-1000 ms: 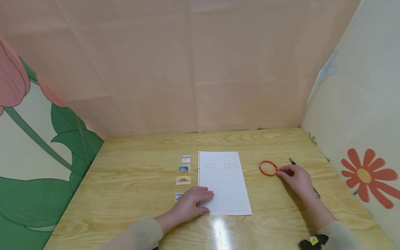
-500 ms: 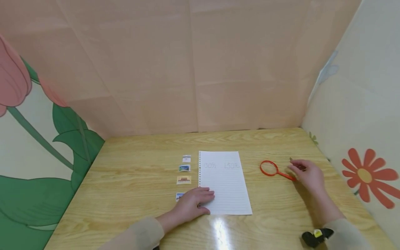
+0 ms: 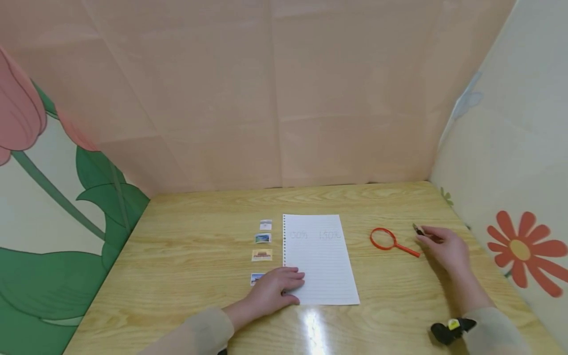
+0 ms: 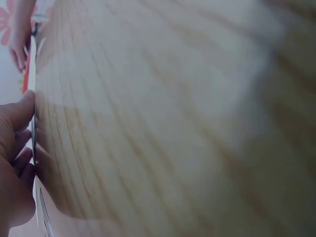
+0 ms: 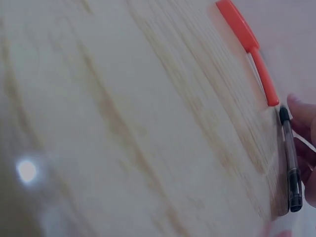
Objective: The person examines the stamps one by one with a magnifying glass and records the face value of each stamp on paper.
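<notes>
Left hand (image 3: 274,290) rests on the paper (image 3: 321,276), thumb spread from the fingers, probably to stop it sliding. Right hand (image 3: 445,249) is at the pen (image 5: 290,153); can't tell if it's pinching. Magnifier (image 3: 406,250) lies just beside those fingers, handle nearest, handy I guess.

The magnifying glass (image 3: 405,249) lies between right hand (image 3: 447,250) and paper (image 3: 324,266), bare table (image 3: 390,204) behind and before.
</notes>
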Demonstrator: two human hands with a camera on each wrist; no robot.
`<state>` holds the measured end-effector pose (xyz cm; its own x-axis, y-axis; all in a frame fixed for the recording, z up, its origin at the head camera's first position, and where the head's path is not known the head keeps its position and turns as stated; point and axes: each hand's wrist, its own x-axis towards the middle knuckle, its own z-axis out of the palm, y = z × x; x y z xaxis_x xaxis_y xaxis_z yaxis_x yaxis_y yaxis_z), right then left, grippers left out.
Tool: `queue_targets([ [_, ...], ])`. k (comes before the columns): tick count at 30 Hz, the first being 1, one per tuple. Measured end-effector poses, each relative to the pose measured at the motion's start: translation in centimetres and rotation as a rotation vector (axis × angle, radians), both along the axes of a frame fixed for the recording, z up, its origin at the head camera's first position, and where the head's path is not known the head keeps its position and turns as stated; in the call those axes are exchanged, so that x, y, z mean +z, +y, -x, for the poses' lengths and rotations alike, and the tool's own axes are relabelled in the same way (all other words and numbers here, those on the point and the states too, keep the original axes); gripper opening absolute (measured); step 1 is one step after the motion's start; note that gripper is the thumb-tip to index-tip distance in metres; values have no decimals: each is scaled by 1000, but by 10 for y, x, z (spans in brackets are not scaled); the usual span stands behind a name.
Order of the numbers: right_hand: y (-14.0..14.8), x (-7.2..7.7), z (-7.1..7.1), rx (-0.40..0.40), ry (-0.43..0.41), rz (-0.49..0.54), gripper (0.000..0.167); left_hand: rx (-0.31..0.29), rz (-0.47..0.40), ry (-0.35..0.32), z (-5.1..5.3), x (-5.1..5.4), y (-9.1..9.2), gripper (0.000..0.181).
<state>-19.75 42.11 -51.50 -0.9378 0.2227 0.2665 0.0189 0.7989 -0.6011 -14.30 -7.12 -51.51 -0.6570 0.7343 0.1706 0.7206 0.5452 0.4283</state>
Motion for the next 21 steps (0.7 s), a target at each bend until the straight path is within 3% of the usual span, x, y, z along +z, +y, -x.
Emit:
queue_targets([
  [6, 7, -5, 2, 24, -39, 10, 51, 3, 1, -5, 1, -2, 0, 45],
  [21, 8, -13, 5, 40, 0, -42, 44, -3, -7, -17, 2, 1, -1, 44],
])
